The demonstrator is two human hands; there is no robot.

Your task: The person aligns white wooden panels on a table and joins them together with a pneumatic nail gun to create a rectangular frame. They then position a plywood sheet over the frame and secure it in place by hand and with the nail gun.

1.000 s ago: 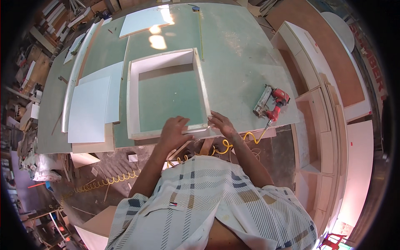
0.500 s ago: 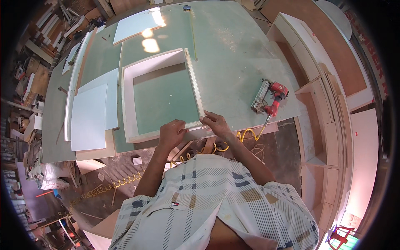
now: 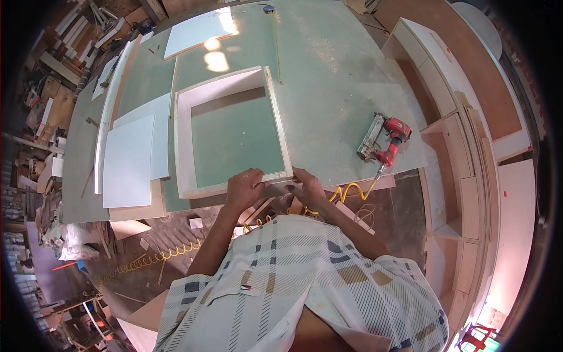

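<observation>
A rectangular, open wooden frame (image 3: 182, 141) with white inner faces lies at the near edge of a green-topped table. My left hand (image 3: 246, 186) is closed over the frame's near side, fingers curled on its top edge. At the near right corner is my right hand (image 3: 309, 189), its fingers bent against the corner and its thumb lower down, by the near face. Part of that grip is hidden. To the right lies a red nail gun (image 3: 390, 141), joined to a coiled yellow air hose (image 3: 352, 189) that hangs off the table edge.
White panels (image 3: 129, 161) lie left of the frame, beside a long white strip (image 3: 111, 123). Another white panel (image 3: 196, 32) and a tape measure (image 3: 268, 9) with its blade out are farther back. A tall cabinet carcass (image 3: 437, 141) stands along the right side of the table (image 3: 328, 100).
My right hand has shifted slightly down and right around the corner, its thumb now lower and farther from the fingers. My left hand keeps its hold. The whole view has shifted a little.
</observation>
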